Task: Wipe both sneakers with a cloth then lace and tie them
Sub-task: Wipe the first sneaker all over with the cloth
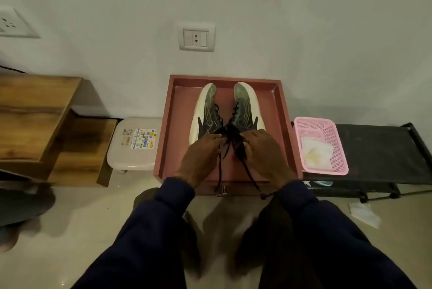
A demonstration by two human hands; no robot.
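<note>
From the head view we count two sneakers, one tray, one basket, one cloth and two hands. The left sneaker (205,113) and the right sneaker (245,106) lie side by side inside the reddish tray (163,136). Their toes point at the tray's far rim and their heels are nearer its front edge. Both are dark with pale soles.

Black laces (230,146) gather in a tangle between the two heels, over the tray's middle. We cannot tell which sneaker each strand belongs to. Two loose ends hang down past the tray's front edge.

The left hand (201,155) is over the tray just behind the left sneaker's heel, its fingers curled and its fingertips pinching a lace strand. The right hand (264,155) mirrors it behind the right sneaker, fingers curled inward around another strand. The hands sit close together with only the laces between them.

Just right of the tray, a pink basket (322,125) sits on a black rack (385,155) and holds the white cloth (316,153). Just left of the tray stands one beige stool (131,148). On the wall above the tray we see one switch plate (196,36).
</note>
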